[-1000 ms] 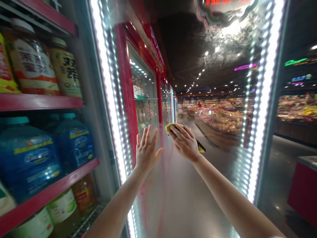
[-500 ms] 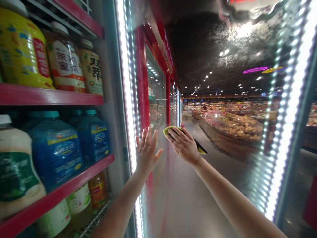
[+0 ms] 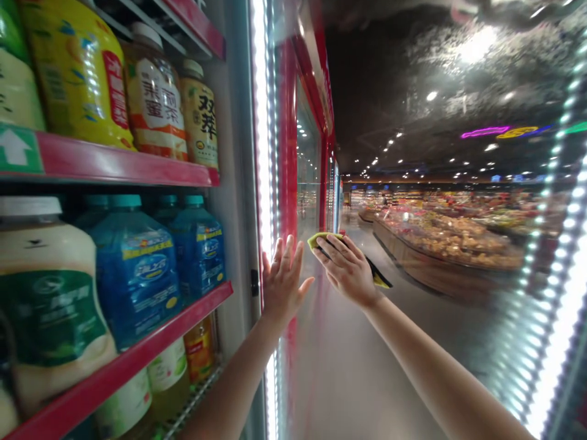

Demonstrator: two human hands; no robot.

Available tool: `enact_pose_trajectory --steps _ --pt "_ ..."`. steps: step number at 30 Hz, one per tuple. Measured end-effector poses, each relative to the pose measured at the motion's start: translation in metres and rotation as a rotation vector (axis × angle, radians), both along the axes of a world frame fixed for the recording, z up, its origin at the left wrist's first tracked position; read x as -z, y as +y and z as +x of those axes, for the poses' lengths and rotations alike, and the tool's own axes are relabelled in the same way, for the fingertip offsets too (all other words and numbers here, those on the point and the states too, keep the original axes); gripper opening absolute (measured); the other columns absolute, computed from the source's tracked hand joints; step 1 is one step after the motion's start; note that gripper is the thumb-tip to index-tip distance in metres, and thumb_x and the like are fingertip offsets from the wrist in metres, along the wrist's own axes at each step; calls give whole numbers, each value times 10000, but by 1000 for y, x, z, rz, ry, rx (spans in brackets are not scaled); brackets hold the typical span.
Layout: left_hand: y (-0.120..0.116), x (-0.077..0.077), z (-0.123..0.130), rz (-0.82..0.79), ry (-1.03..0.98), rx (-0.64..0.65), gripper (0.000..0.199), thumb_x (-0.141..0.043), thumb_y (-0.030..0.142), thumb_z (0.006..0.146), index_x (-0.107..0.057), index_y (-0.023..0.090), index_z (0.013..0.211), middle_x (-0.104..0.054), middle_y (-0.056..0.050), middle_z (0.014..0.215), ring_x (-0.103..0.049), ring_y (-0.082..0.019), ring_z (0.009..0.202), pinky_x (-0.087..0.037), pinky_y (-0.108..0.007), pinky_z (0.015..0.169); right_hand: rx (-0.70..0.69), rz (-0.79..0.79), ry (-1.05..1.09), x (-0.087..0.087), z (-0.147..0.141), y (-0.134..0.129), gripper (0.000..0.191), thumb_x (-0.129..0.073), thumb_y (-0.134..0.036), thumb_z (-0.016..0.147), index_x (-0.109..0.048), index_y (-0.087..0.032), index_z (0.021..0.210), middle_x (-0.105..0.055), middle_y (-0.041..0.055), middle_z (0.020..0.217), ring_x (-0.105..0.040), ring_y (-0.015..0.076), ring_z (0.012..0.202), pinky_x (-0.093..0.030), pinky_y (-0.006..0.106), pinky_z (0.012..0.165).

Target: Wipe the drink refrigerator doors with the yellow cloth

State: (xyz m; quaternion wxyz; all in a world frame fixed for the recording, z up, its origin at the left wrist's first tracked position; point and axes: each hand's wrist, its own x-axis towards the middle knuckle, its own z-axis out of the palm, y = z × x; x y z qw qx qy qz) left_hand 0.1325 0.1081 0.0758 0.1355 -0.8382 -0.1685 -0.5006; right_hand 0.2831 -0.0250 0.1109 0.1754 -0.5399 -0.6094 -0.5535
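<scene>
My right hand (image 3: pixel 351 269) lies flat over a yellow and black cloth (image 3: pixel 381 280), holding it against the clear glass door (image 3: pixel 330 373) of a drinks cooler. The cloth shows past the fingertips and beside the wrist; the rest is hidden under the palm. To its left, my left hand (image 3: pixel 285 284) is raised with fingers spread and nothing in it. It is at the glass by the left light strip (image 3: pixel 260 122); whether the palm touches the glass I cannot tell.
Cooler shelves with a red shelf edge (image 3: pixel 137 360) hold several bottles, including a blue jug (image 3: pixel 137 275) and a white bottle (image 3: pixel 50 305), close by my left arm. A bright light strip (image 3: pixel 557 342) runs down the right. Through the glass appear an aisle and a produce stand (image 3: pixel 440 269).
The view has swung left, so shelves and light strips sit farther right and more bottles show. Both hands appear slightly nearer the left light strip, the cloth still under my right hand.
</scene>
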Motion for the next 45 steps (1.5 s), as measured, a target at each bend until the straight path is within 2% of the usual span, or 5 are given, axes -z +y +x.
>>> enact_pose_trajectory --steps 9,23,29,37,45 --pt "26 14 -24 -11 21 6 877 -722 306 887 -254 216 1623 -306 -164 1672 -197 -360 1574 -199 -671 1245 61 268 107 -31 -25 50 528 -489 -195 1017 -480 -296 1535 -537 32 1550 -455 248 1471 -298 505 1276" --pt "37 18 -39 52 -71 63 1076 -745 273 879 3 231 1651 -287 -203 1669 -207 -363 1564 -283 -654 1222 12 185 63 -61 -39 81 494 -465 -175 1033 -491 -237 1522 -573 37 1518 -478 217 1451 -250 501 1297" --pt "40 25 -42 33 -103 76 1025 -749 236 867 -86 230 1648 -296 -209 1665 -224 -379 1559 -291 -661 1217 -67 -113 -145 -37 -36 70 399 -537 -210 1032 -601 -299 1416 -657 0 1429 -547 169 1389 -275 453 1297" --pt "42 23 -49 17 -98 88 1077 -739 199 869 2 226 1650 -297 -210 1665 -191 -369 1565 -275 -650 1227 36 130 -3 -103 -45 97 417 -483 -202 1041 -576 -255 1445 -594 36 1502 -451 236 1468 -233 546 1295" --pt "39 34 -52 -25 -73 61 1094 -730 235 877 47 225 1648 -276 -203 1672 -191 -367 1565 -270 -634 1234 -9 -65 -227 0 -38 73 329 -464 -243 1065 -665 -274 1324 -648 -19 1439 -542 194 1389 -269 457 1298"
